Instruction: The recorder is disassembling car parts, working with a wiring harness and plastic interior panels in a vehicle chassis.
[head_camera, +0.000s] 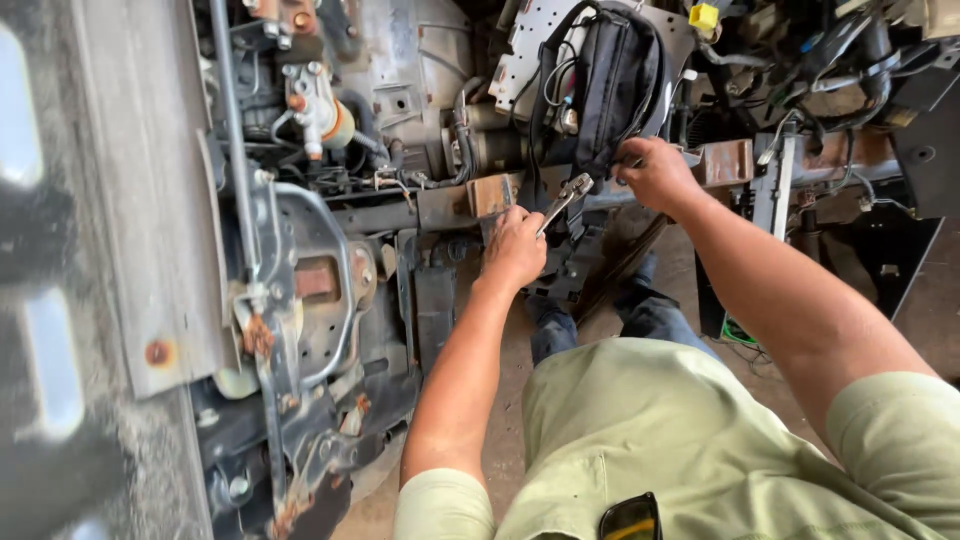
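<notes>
Under a stripped vehicle frame on a dusty floor, our left hand (514, 250) is closed round a wrench (562, 200) whose open end points up toward the right hand (655, 172). That hand pinches a fitting beside the black bag (610, 85), rusty bracket (724, 161) just beyond. We'd seat the wrench squarely and steady the part.

One head-worn camera looks steeply down, close over the person's chest and arms, onto stripped vehicle framework (300, 280).
</notes>
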